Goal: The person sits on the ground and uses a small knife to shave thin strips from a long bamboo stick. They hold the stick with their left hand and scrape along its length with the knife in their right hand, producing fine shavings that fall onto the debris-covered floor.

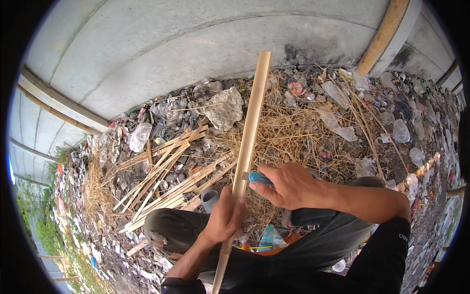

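A long split bamboo strip (254, 110), hollow along its inner face, stands at a slant between my knees and reaches up towards the wall. My left hand (226, 215) is wrapped round its lower part. In my right hand (293, 185) is a blue-handled knife (260, 178), gripped with the thumb along the handle. Its short metal blade meets the strip just above my left hand. Most of the handle's far end is hidden by my fingers. Left of the strip, several thin bamboo slats (159, 169) lie in a loose pile.
Fine bamboo shavings (298, 130) cover the ground ahead. A pale rock (224, 109) lies near the grey concrete wall (196, 44). Beside my left knee is a grey pipe piece (209, 198). Plastic litter (401, 131) spreads to the right, and a bamboo pole (384, 34) leans by the wall.
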`<state>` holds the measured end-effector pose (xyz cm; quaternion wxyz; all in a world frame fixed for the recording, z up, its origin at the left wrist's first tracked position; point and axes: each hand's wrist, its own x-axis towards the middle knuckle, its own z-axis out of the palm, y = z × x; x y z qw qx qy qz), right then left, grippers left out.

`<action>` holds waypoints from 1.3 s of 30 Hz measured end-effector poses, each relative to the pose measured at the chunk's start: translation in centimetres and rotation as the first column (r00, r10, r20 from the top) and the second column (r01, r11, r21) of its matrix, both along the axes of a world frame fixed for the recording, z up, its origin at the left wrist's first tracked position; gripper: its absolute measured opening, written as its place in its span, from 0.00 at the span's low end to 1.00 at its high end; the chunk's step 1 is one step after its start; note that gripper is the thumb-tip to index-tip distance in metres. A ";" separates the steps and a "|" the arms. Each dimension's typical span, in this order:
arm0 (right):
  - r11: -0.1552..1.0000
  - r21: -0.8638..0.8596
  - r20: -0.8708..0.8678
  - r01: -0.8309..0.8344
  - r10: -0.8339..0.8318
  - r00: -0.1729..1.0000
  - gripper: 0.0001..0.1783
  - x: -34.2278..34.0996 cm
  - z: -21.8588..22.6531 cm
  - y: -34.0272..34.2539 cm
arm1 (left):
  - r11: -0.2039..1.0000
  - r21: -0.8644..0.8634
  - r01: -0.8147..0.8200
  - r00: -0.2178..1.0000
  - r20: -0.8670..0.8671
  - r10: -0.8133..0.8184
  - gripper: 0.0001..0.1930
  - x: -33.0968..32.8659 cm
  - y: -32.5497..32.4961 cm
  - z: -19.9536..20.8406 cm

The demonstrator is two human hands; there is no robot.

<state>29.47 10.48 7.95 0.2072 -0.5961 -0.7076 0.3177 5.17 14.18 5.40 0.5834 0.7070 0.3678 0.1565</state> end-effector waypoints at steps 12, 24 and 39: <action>0.991 0.110 0.118 0.082 -0.095 0.989 0.30 0.8 -1.5 2.5 | 0.987 0.161 -0.011 0.994 -0.110 0.029 0.11 -1.6 0.5 -0.7; 0.507 0.134 -0.153 0.851 -0.838 0.524 0.36 16.7 -0.1 7.7 | 0.979 0.083 0.185 0.982 -0.066 -0.180 0.13 -3.5 -1.4 0.2; 0.958 0.219 0.075 0.185 -0.205 0.976 0.30 5.5 0.7 2.7 | 0.996 -0.077 0.046 0.999 -0.013 -0.047 0.10 -3.7 -0.3 -0.3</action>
